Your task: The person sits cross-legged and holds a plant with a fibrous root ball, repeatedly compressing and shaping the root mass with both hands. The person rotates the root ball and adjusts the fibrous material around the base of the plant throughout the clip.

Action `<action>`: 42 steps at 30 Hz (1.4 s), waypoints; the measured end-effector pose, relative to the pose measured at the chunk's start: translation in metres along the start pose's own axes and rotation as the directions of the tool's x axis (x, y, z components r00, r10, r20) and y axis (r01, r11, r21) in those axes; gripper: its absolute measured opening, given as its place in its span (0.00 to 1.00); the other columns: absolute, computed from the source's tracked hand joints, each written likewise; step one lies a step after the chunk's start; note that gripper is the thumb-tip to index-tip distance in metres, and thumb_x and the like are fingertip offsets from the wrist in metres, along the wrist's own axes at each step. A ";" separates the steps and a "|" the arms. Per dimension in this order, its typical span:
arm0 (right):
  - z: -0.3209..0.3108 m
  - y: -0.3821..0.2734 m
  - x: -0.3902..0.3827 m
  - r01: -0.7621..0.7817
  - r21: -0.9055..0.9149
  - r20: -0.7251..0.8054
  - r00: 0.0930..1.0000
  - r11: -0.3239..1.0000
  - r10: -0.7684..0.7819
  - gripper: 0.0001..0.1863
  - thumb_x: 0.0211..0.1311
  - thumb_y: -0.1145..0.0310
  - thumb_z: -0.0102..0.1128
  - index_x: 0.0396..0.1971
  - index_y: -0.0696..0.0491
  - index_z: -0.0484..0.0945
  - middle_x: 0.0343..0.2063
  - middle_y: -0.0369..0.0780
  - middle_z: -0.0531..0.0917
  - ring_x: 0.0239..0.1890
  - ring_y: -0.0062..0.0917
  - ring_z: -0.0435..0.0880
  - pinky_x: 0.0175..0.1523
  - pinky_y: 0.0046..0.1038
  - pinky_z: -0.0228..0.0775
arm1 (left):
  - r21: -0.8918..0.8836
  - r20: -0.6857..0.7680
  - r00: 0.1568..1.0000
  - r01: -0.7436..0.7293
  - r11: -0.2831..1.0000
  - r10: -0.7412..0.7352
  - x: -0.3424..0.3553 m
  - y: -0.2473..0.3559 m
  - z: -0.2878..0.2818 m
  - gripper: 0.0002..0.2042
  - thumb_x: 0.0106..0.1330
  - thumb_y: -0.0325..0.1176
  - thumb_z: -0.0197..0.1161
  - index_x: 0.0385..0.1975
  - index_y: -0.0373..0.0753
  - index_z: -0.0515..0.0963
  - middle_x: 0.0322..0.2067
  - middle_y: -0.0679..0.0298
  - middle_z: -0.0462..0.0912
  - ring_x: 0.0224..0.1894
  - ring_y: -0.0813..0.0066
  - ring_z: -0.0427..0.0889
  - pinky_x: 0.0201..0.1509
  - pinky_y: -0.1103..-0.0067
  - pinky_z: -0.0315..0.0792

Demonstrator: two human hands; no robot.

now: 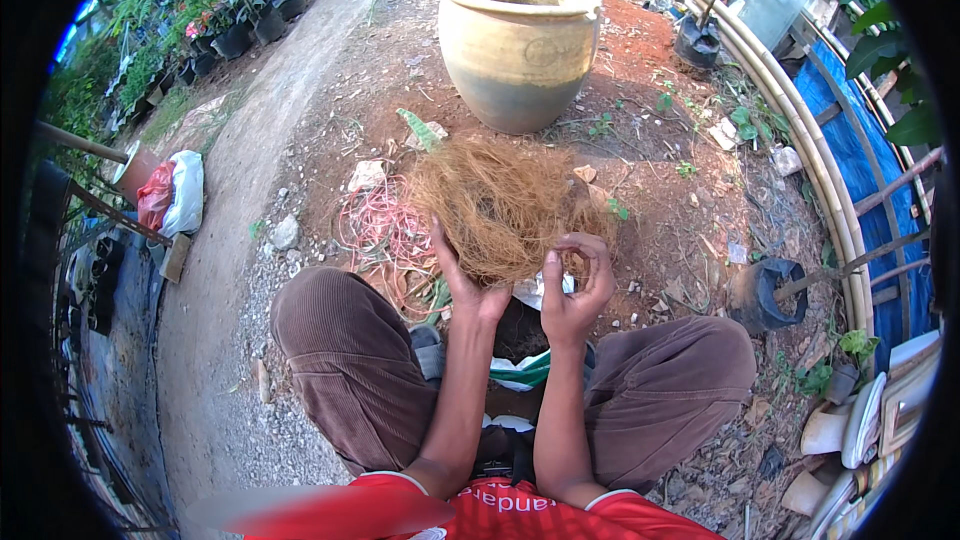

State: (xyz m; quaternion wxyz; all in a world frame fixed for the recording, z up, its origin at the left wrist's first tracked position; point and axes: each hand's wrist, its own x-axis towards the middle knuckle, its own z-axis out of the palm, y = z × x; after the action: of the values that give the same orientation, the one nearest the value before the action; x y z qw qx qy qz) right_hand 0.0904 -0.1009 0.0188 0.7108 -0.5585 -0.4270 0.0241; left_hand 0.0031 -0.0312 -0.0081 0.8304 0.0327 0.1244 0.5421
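Observation:
A loose clump of brown fibre (495, 200) rests on my left hand (467, 285), whose thumb and fingers cradle its lower left side. My right hand (576, 295) has its fingers curled at the lower right of the clump, pinching some strands. Below both hands, between my knees, dark soil (520, 330) shows in an open white and green sack (518, 373). A tangle of pink string (375, 240) lies on the ground to the left of the fibre.
A large cream ceramic pot (515, 50) stands ahead. Bamboo poles (830, 190) and blue tarp (850, 120) line the right side, near a black planter (760, 295). A concrete path (235, 220) runs on the left, past white and red bags (182, 195) and potted plants (230, 40).

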 end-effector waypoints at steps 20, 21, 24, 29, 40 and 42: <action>-0.011 -0.018 0.010 0.078 -0.258 0.148 0.988 0.963 -0.041 0.07 0.56 0.76 0.70 0.34 0.60 0.82 0.35 0.42 0.82 0.42 0.32 0.81 0.51 0.33 0.73 | 0.109 0.017 1.000 0.000 0.994 -0.002 -0.004 -0.007 0.004 0.36 0.70 0.66 0.49 0.65 0.42 0.68 0.55 0.57 0.78 0.55 0.59 0.80 0.59 0.59 0.76; -0.012 -0.019 0.011 0.151 -0.294 0.206 0.974 0.944 -0.091 0.08 0.53 0.75 0.71 0.34 0.59 0.83 0.34 0.42 0.81 0.43 0.33 0.81 0.51 0.34 0.72 | 0.119 0.010 1.000 -0.007 0.993 0.006 -0.004 -0.007 0.004 0.36 0.71 0.66 0.49 0.65 0.42 0.68 0.55 0.57 0.78 0.55 0.59 0.80 0.59 0.59 0.76; -0.011 -0.023 0.012 0.147 -0.336 0.253 0.966 0.930 -0.061 0.11 0.46 0.72 0.73 0.33 0.55 0.85 0.35 0.41 0.79 0.44 0.35 0.78 0.51 0.37 0.71 | 0.167 -0.017 0.999 -0.036 0.985 0.040 -0.005 -0.008 0.006 0.35 0.71 0.65 0.49 0.65 0.40 0.68 0.55 0.56 0.79 0.54 0.60 0.80 0.58 0.61 0.77; -0.005 -0.032 0.009 0.027 -0.193 0.149 0.989 0.981 0.002 0.12 0.48 0.69 0.75 0.34 0.53 0.86 0.35 0.41 0.79 0.43 0.36 0.77 0.50 0.36 0.70 | 0.190 0.023 0.998 -0.058 0.980 0.054 -0.005 -0.008 0.004 0.34 0.72 0.64 0.48 0.64 0.39 0.69 0.54 0.57 0.80 0.54 0.62 0.81 0.58 0.65 0.78; 0.004 -0.025 0.005 0.071 -0.451 0.135 0.991 0.890 -0.011 0.12 0.50 0.68 0.76 0.37 0.50 0.89 0.34 0.40 0.80 0.46 0.36 0.75 0.52 0.38 0.69 | 0.205 0.058 0.998 -0.039 0.978 0.028 -0.001 -0.018 -0.014 0.25 0.73 0.47 0.59 0.61 0.35 0.69 0.50 0.56 0.81 0.49 0.65 0.84 0.55 0.68 0.81; 0.003 -0.023 0.005 0.068 -0.445 0.108 0.994 0.893 -0.021 0.11 0.50 0.68 0.76 0.36 0.50 0.89 0.34 0.40 0.80 0.45 0.36 0.76 0.52 0.38 0.69 | 0.209 0.049 0.998 -0.038 0.977 0.028 0.001 -0.019 -0.016 0.24 0.72 0.45 0.61 0.60 0.35 0.69 0.50 0.56 0.81 0.48 0.66 0.84 0.53 0.69 0.82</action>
State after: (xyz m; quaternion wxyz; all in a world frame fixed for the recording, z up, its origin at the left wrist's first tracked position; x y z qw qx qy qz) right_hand 0.0809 -0.1046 0.0403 0.5410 -0.6953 -0.4689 -0.0631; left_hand 0.0163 -0.0393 -0.0269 0.8160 0.1345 0.1610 0.5387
